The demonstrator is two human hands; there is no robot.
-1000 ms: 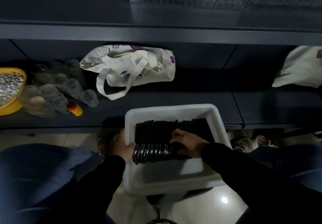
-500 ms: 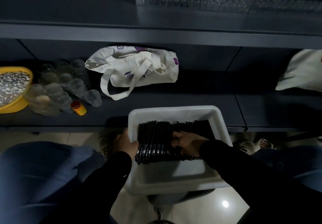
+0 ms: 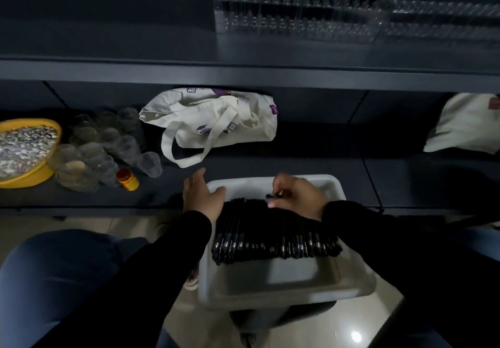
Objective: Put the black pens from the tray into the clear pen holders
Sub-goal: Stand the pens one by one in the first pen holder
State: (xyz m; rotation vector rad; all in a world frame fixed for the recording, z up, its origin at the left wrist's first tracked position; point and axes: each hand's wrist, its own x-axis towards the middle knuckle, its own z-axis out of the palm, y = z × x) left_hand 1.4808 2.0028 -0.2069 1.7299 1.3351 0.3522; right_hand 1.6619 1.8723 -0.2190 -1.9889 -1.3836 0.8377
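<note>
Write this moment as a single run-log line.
left hand: open, at tray rim | right hand: pinches one black pen | clear pen holders: on the upper shelf

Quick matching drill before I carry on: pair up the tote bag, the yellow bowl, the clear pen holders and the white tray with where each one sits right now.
Things:
1. tote bag
2. yellow bowl
3. clear pen holders
4. white tray

Places:
A. upper shelf, right of centre
B. nearest the person, under both hands
C. far left of the lower shelf
D. middle of the lower shelf

Pairs: 1-D, 2-C, 3-A, 4-B
</note>
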